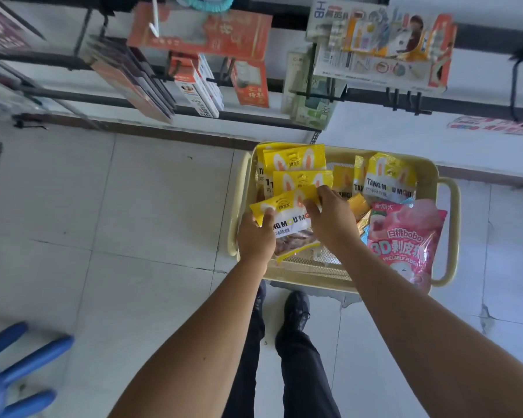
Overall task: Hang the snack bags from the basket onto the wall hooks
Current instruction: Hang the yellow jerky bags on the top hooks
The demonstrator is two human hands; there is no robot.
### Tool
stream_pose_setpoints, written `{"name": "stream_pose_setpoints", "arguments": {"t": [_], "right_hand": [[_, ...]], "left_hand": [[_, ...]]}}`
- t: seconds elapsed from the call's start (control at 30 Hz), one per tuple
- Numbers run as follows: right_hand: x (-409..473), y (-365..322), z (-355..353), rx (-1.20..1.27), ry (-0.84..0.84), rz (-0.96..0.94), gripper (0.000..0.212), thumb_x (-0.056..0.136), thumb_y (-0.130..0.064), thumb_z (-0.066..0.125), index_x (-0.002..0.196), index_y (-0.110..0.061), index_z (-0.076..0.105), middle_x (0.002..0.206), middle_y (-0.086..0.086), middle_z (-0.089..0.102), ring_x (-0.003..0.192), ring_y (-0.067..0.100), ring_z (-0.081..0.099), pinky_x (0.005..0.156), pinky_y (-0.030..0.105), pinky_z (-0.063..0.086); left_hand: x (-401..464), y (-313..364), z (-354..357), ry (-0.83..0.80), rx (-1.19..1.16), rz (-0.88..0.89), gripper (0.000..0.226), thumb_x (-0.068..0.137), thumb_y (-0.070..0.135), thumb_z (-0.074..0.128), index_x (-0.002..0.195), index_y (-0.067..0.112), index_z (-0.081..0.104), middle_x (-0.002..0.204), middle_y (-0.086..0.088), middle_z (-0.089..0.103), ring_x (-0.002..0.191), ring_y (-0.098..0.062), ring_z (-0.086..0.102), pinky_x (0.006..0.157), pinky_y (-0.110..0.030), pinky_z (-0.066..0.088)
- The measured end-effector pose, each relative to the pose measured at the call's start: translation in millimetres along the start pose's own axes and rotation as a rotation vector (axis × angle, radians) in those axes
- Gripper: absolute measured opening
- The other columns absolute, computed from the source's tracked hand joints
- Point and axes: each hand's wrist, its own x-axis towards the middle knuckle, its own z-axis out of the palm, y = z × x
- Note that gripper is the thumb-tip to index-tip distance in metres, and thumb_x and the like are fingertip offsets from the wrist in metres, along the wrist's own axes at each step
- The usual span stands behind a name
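Yellow snack bag [287, 218] lies tilted over the left part of the pale yellow basket [435, 176], long axis running lower right to upper left, header toward the wall hooks [405, 101]. Left hand [255, 236] pinches its left header corner; right hand [329, 218] pinches its right header edge.
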Motion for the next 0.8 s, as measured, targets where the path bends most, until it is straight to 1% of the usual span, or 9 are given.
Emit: {"name": "stream_pose_setpoints", "arguments": {"t": [0.07,0.17,0.33,0.43,0.5,0.63,0.7,0.77,0.8], "right_hand": [[-6.0,-5.0,-9.6,0.053,-0.004,-0.004,0.021,0.099,-0.024,0.058,0.088,-0.009,0.049,0.075,0.003,0.049,0.067,0.027,0.048,0.050,0.031,0.028],[-15.0,-17.7,-30.4,0.083,-0.025,-0.012,0.026,0.099,-0.025,0.057,0.086,-0.004,0.049,0.068,0.004,0.047,0.062,0.024,0.044,0.051,0.029,0.030],[-31.0,-46.2,-81.0,0.156,-0.088,-0.022,0.024,0.100,-0.030,0.054,0.088,-0.009,0.052,0.068,0.002,0.052,0.059,0.022,0.048,0.053,0.032,0.035],[-47.3,-66.6,-122.1,0.226,-0.111,-0.055,0.024,0.100,-0.027,0.054,0.082,-0.010,0.054,0.062,0.001,0.047,0.053,0.018,0.045,0.050,0.031,0.041],[-61.9,-82.2,-152.4,0.278,-0.098,-0.085,0.025,0.099,-0.024,0.056,0.076,-0.019,0.054,0.060,-0.002,0.046,0.049,0.011,0.042,0.047,0.026,0.035],[-99.5,-118.7,-213.6,0.375,-0.046,-0.179,0.015,0.099,-0.019,0.057,0.087,-0.011,0.064,0.065,0.001,0.051,0.041,0.000,0.042,0.044,0.016,0.035],[-120.0,-136.4,-241.0,0.402,0.005,-0.239,0.014,0.098,-0.016,0.057,0.091,-0.007,0.066,0.069,0.004,0.055,0.047,0.001,0.046,0.046,0.015,0.038],[-140.2,-151.8,-264.5,0.449,0.043,-0.279,0.013,0.096,-0.014,0.057,0.089,-0.008,0.066,0.074,0.008,0.060,0.057,0.007,0.053,0.053,0.019,0.044],[-149.8,-159.4,-275.6,0.481,0.060,-0.293,0.014,0.096,-0.012,0.057,0.085,-0.013,0.066,0.074,0.007,0.061,0.059,0.010,0.056,0.055,0.023,0.047]], "left_hand": [[-7.2,6.5,-8.8,0.001,-0.035,0.024,0.037,0.097,0.048,0.058,0.108,0.013,0.057,0.099,-0.004,0.068,0.092,-0.025,0.070,0.074,-0.039,0.058],[-22.1,24.1,-26.7,-0.005,-0.082,0.089,0.032,0.096,0.047,0.060,0.103,0.016,0.058,0.091,0.001,0.065,0.091,-0.026,0.070,0.077,-0.048,0.059],[-58.0,65.3,-55.9,-0.026,-0.154,0.238,0.028,0.097,0.041,0.061,0.106,0.015,0.062,0.093,0.003,0.066,0.083,-0.015,0.068,0.068,-0.029,0.058],[-89.6,97.1,-78.5,-0.113,-0.264,0.282,0.019,0.093,0.042,0.066,0.098,0.024,0.065,0.095,-0.005,0.073,0.085,-0.022,0.074,0.077,-0.047,0.062],[-115.5,120.2,-93.6,-0.214,-0.333,0.290,0.021,0.090,0.045,0.068,0.094,0.024,0.070,0.097,-0.010,0.076,0.088,-0.028,0.075,0.083,-0.056,0.059],[-165.8,164.9,-124.8,-0.384,-0.403,0.364,0.018,0.089,0.044,0.071,0.094,0.028,0.079,0.103,-0.006,0.077,0.105,-0.028,0.071,0.100,-0.055,0.051],[-189.6,185.4,-141.1,-0.422,-0.393,0.430,0.032,0.087,0.048,0.071,0.104,0.021,0.077,0.108,-0.008,0.076,0.107,-0.027,0.070,0.101,-0.051,0.050],[-212.2,206.0,-156.4,-0.431,-0.418,0.466,0.045,0.085,0.051,0.074,0.113,0.016,0.074,0.113,-0.007,0.075,0.110,-0.025,0.069,0.104,-0.049,0.049],[-226.1,217.5,-163.3,-0.448,-0.466,0.477,0.036,0.087,0.044,0.073,0.109,0.016,0.074,0.113,-0.008,0.074,0.110,-0.026,0.069,0.103,-0.052,0.049]]}}
